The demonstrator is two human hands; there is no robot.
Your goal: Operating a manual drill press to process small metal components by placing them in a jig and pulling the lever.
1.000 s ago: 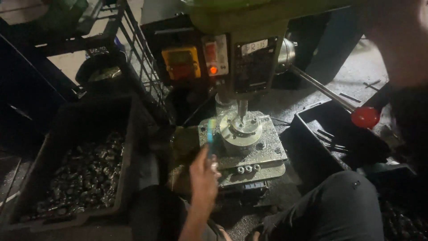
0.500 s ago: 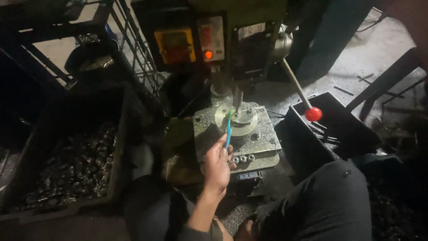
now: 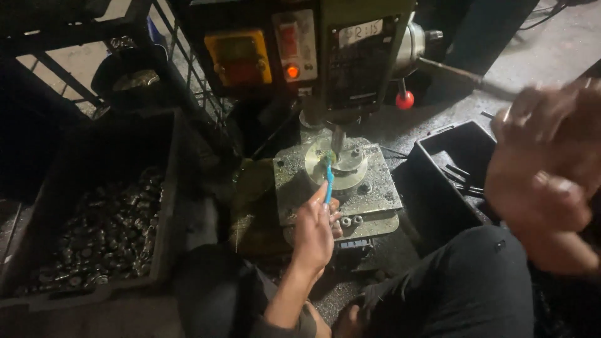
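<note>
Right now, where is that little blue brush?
In the head view the blue brush is near the centre, held in the left hand, its tip on the round metal fixture of the drill press table, just below the spindle.

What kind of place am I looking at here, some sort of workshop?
Most likely a small metalworking shop. A drill press stands over a metal work table, a dark crate beside it holds many small metal parts, and the left hand holds a blue brush to the round fixture under the spindle.
</note>
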